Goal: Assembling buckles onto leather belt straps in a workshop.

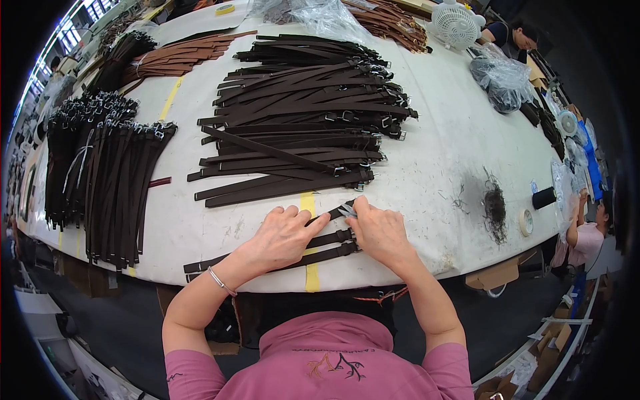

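Note:
Near the table's front edge my left hand [285, 235] presses a dark brown belt [341, 211] at its buckle end, fingers curled on the strap. My right hand [383, 232] is closed on a small grey metal tool, which looks like thread snips [347, 210], its tip against that belt's end. Under and beside my hands lie two more dark belts [327, 253], side by side, their buckle ends toward my right hand. Just beyond is a big pile of dark brown belts [287, 147] with silver buckles.
Bundled dark belts [117, 187] hang over the left edge, with brown straps [190, 57] behind. At right are a heap of dark thread scraps [494, 210], a tape roll [526, 223] and a black thread spool [543, 198]. A white fan [457, 25] stands far back; people work at right.

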Tool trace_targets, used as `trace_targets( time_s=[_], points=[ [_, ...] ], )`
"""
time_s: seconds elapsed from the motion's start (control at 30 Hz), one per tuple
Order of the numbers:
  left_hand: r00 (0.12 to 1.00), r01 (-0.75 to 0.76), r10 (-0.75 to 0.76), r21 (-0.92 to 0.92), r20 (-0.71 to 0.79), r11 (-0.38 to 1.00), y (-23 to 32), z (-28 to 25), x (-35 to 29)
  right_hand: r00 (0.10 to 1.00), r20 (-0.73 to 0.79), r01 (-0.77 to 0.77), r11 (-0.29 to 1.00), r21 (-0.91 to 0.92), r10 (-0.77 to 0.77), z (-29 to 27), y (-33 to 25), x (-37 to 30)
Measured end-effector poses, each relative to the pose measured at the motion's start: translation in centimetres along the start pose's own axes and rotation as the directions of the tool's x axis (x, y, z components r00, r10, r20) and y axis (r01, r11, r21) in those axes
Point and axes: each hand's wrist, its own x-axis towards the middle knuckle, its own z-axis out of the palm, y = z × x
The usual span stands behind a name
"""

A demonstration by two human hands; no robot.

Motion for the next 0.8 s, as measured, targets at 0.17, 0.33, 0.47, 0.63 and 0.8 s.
trace_targets(
  time_s=[0.17,0.33,0.47,0.63,0.8],
  points=[
    [1.0,-0.005,0.005,0.005,0.003,1.0,-0.2,-0.1,-0.3,1.0,0.017,0.006,1.0,-0.015,-0.006,-0.6,0.4,0.3],
    [0.98,-0.013,0.03,-0.09,0.197,0.996,-1.3,-2.1,-1.3,0.961,-0.028,-0.257,0.927,0.274,0.275,-2.2,3.6,-0.7],
    [0.996,-0.078,0.081,-0.112,0.024,0.991,0.4,-1.2,-1.3,0.974,-0.096,-0.173,0.943,0.284,0.207,-1.4,3.9,0.3],
    [0.987,-0.162,0.16,-0.125,-0.023,0.979,1.3,-0.3,0.6,0.95,-0.193,-0.185,0.939,0.29,0.246,0.2,5.7,3.3],
    [0.917,0.04,0.011,0.119,-0.399,0.992,-4.0,0.9,4.6,0.949,-0.201,-0.152,0.91,0.386,0.244,0.0,5.6,3.4]
  ],
)
